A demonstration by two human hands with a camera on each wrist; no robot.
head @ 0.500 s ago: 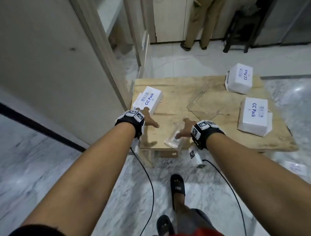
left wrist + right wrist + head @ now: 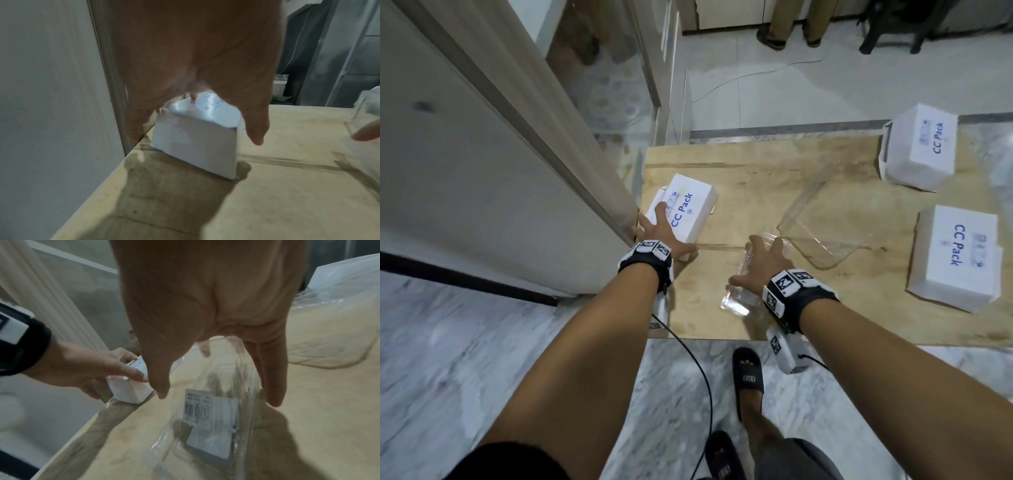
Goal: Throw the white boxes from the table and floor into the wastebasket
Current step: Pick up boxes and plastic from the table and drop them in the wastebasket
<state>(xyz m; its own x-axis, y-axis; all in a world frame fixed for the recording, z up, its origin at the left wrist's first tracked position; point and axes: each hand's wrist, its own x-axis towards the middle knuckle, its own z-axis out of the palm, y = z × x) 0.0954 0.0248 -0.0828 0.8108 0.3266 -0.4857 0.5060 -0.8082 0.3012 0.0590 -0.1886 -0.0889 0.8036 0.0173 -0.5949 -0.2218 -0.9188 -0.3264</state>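
Observation:
Three white "CC Pack" boxes lie on the low wooden table [image 2: 756,178]. My left hand [image 2: 661,233] is spread over the nearest box [image 2: 688,209] at the table's left edge. In the left wrist view this box [image 2: 195,155] sits between fingers on its left and the thumb [image 2: 257,138] just off its right corner, with one fingertip on top. My right hand [image 2: 756,263] hovers spread over a clear plastic pack [image 2: 739,298], and its fingers [image 2: 275,395] straddle that pack [image 2: 205,426]. The other boxes [image 2: 917,150] [image 2: 959,257] lie at the right. No wastebasket is in view.
A door panel [image 2: 482,171] stands tight against the table's left edge. A clear plastic tray [image 2: 825,233] lies mid-table. A person's legs [image 2: 791,24] and a black chair [image 2: 887,31] are at the back. My sandalled feet [image 2: 748,377] and a cable [image 2: 705,394] are on the marble floor.
I have moved closer to the table. My left hand has slid forward onto the near white box, and my right hand has reached further over the clear pack.

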